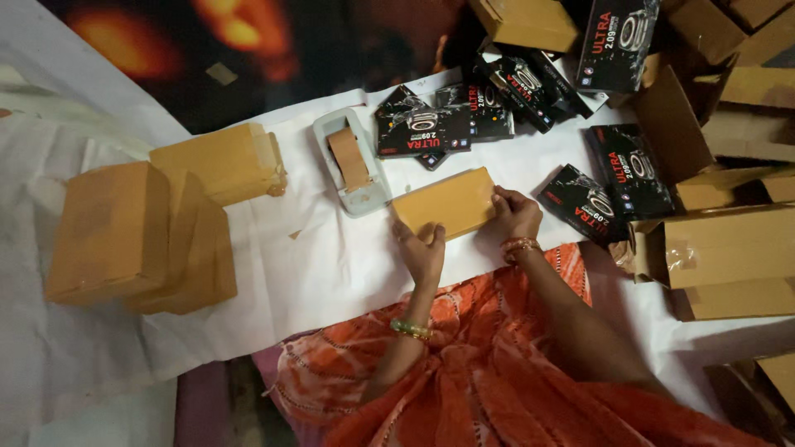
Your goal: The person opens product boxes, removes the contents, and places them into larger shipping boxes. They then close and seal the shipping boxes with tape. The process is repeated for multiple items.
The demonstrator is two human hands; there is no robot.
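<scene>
A white sheet (pixel 315 273), creased and spread flat, serves as the work surface, seen from above; beyond its far edge lies a dark patterned covering with orange glows (pixel 248 41). A person in an orange printed garment (pixel 497 389) sits at the near edge, bangles on both wrists.

Both hands grip a plain tan cardboard box (pixel 445 201) lying near the centre of the sheet. The left hand (pixel 422 248) curls over the box's near corner, fingers closed on its edge; the right hand (pixel 515 213) presses against its right end, fingers bent around it.

Just beside the box, to the left, sits a pale grey tape dispenser (pixel 352 161) loaded with brown tape. Farther left, well apart from the hands, stand taped brown parcels (pixel 141 232) in a loose stack, with another sealed parcel (pixel 224 161) behind them.

Across the far side, black glossy product cartons (pixel 464 116) with red and white lettering lie scattered and overlapping; two more black cartons (pixel 613 186) rest to the right of the hands. Along the right edge, open and flattened tan cardboard boxes (pixel 729 248) pile up.
</scene>
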